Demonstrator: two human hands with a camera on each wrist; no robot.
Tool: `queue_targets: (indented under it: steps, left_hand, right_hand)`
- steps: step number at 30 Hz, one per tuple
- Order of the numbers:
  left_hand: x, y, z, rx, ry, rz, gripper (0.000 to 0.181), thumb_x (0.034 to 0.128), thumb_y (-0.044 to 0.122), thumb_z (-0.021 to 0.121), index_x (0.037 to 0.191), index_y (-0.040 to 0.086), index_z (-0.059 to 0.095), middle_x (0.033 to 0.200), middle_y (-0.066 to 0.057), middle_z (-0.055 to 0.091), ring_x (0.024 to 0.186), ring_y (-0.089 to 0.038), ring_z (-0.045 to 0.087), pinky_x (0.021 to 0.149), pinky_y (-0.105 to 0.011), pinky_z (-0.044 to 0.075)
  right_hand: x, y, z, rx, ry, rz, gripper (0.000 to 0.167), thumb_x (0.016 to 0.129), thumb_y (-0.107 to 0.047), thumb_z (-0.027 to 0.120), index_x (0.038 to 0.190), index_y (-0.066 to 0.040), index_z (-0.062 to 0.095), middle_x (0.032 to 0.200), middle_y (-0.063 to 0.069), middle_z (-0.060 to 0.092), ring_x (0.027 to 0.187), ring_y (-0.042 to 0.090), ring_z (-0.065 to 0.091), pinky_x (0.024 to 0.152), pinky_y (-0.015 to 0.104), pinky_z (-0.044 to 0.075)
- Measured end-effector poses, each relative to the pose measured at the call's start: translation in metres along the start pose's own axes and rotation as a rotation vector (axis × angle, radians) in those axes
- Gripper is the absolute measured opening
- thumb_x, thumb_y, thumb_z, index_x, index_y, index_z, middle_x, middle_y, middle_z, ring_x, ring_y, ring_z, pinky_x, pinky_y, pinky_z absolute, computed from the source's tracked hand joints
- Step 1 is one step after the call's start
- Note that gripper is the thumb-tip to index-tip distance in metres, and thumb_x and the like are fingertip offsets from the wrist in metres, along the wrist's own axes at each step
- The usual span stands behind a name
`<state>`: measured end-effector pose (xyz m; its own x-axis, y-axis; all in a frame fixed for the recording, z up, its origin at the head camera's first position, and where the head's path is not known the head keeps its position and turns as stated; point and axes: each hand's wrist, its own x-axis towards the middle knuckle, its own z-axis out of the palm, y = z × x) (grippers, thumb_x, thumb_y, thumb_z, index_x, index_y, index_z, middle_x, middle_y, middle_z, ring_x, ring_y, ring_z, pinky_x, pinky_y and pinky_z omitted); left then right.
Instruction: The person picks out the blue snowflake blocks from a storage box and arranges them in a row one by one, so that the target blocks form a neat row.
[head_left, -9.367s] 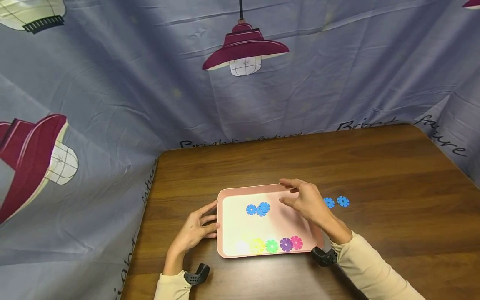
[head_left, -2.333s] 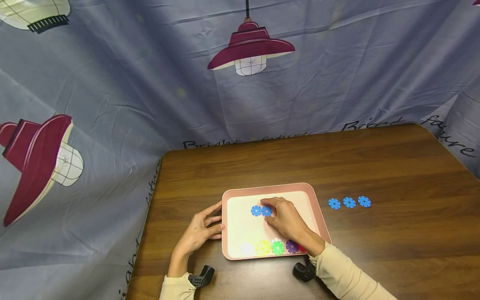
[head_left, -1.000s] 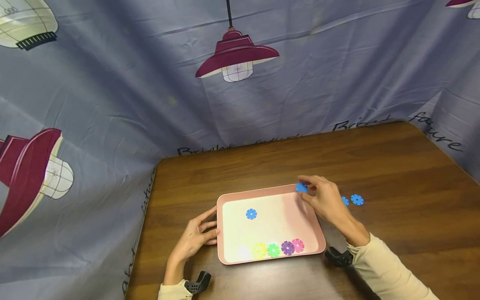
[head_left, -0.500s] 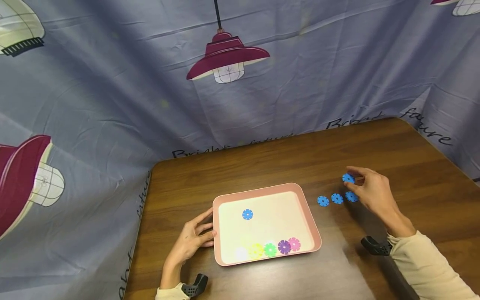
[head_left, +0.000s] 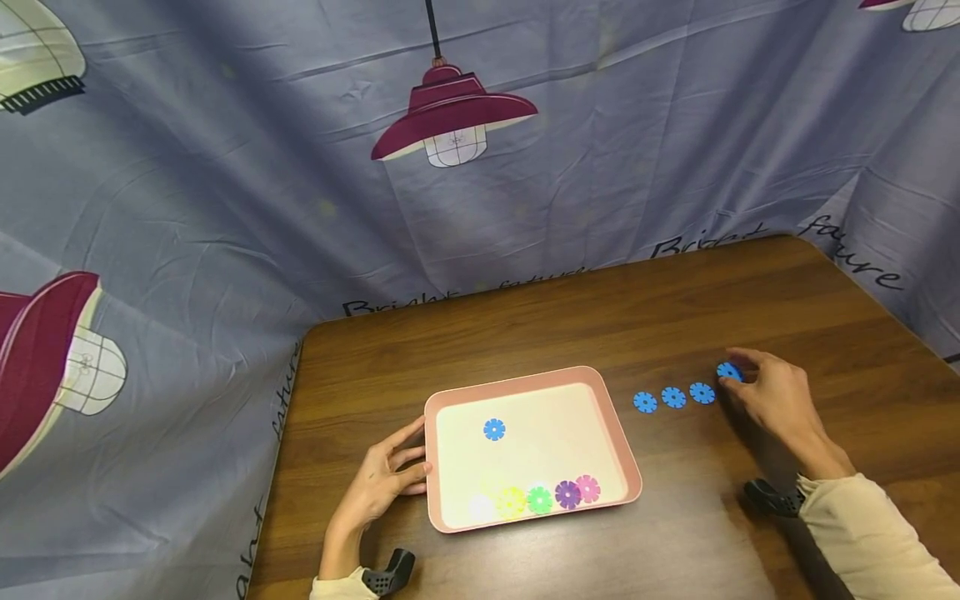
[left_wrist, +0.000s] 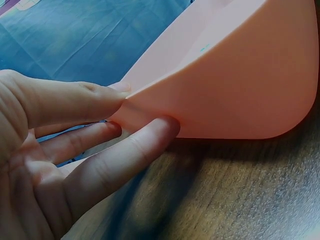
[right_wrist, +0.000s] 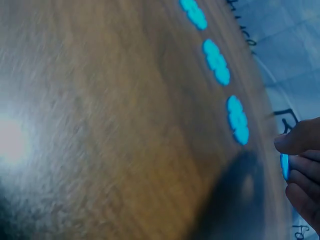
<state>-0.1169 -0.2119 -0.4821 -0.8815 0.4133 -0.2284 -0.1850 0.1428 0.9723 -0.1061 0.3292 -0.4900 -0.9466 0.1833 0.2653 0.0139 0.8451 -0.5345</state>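
Note:
My right hand [head_left: 780, 402] pinches a blue notched plastic disc [head_left: 728, 372] between thumb and fingers, past the right end of a row on the table. That row is made of three like blue discs [head_left: 673, 397], laid flat. In the right wrist view the held disc [right_wrist: 285, 166] shows only as a thin edge under the thumb. At the left end of a pink tray [head_left: 630, 450], my left hand [head_left: 380, 477] grips the wall, thumb over the rim and fingers against the outside. One blue disc [head_left: 494, 429] lies inside the tray.
Along the tray's near side lie yellow [head_left: 512, 502], green [head_left: 539, 500], purple [head_left: 567, 494] and pink discs [head_left: 588, 488]; glare washes out the near left corner. The brown wooden table [head_left: 465, 342] meets a blue-grey printed curtain [head_left: 600, 192] behind and at the left.
Two blue discs have left the tray in the last two seconds, one now in my right hand. That hand moved right from the tray past the row. The left hand keeps its grip.

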Motion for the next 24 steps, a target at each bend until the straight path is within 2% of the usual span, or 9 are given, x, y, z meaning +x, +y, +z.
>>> queue_targets:
  steps: [6,24]
  left_hand:
    - [0.0,0.0,0.0,0.018,0.012,-0.015,0.069,0.0901,-0.007,0.065,0.151,0.0,0.033,0.152,-0.028,0.031,0.122,-0.044,0.052,0.077,-0.04,0.06]
    - [0.0,0.002,0.001,-0.017,0.009,-0.018,0.069,0.0903,-0.007,0.065,0.151,-0.001,0.033,0.153,-0.028,0.029,0.125,-0.045,0.05,0.077,-0.04,0.06]
  right_hand:
    - [-0.006,0.006,0.005,-0.005,-0.024,0.027,0.041,0.08,-0.006,0.076,0.115,0.01,0.063,0.102,0.034,0.065,0.095,0.054,0.059,0.078,0.062,0.044]
    - [-0.013,0.011,0.015,-0.008,-0.019,0.014,0.041,0.077,-0.001,0.076,0.113,0.012,0.062,0.102,0.034,0.065,0.099,0.056,0.057,0.082,0.063,0.042]
